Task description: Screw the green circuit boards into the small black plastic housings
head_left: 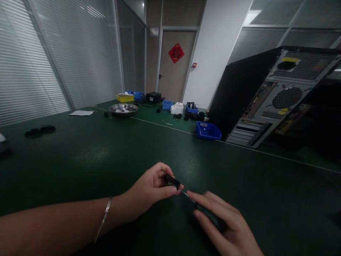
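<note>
**Two hands work a small dark part over a green surface**

A person's left hand [151,190] pinches a small black part [172,180] between thumb and fingers [160,170], just above the near edge of the green surface [106,153]. The right hand [226,227], cut off by the lower frame edge, is closed around a dark-handled tool [213,217] whose thin metal tip meets the part; dim light leaves the handle hard to make out. A thin bracelet [104,217] circles the left wrist. Toward the far right edge stands an open computer case [277,99], its right side lost in shadow, with a blue bin [207,131] just beside it. A metal bowl [123,109] sits near the far edge, its contents unclear, and dark shapes near the left edge cannot be identified.
</note>
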`<state>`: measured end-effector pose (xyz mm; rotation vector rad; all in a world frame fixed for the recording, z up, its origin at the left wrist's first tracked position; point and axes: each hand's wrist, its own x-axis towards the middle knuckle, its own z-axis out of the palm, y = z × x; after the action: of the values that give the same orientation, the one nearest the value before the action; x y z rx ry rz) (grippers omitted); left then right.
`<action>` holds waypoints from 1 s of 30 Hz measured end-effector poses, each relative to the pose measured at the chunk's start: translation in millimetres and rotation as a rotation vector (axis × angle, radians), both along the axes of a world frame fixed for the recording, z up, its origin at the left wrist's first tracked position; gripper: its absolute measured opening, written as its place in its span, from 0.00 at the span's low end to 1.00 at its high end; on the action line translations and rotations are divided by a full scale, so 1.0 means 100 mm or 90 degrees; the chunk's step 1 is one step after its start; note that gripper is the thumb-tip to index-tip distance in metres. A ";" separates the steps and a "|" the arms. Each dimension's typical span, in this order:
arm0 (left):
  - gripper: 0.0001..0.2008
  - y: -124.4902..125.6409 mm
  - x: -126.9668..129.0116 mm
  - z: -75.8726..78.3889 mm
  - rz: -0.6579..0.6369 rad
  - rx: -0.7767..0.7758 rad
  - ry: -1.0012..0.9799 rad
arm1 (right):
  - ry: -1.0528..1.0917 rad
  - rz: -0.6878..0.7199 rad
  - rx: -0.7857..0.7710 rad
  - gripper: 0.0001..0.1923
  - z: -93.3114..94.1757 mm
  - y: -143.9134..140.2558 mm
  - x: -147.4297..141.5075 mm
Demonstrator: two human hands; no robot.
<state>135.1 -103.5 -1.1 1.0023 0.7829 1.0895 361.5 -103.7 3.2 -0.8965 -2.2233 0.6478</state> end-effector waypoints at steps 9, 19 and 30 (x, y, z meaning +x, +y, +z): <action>0.13 -0.01 -0.01 0.04 -0.055 0.021 0.061 | -0.003 -0.028 0.032 0.16 -0.02 -0.03 0.01; 0.10 -0.01 -0.04 0.06 -0.043 0.065 0.081 | 0.012 -0.020 0.004 0.17 0.00 -0.02 0.00; 0.08 -0.01 -0.06 0.06 -0.058 0.035 0.094 | 0.017 0.003 -0.003 0.17 0.00 -0.04 0.01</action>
<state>129.2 -104.9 4.8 1.1635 0.8214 0.9716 362.0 -107.3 3.2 -0.8812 -2.2016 0.6634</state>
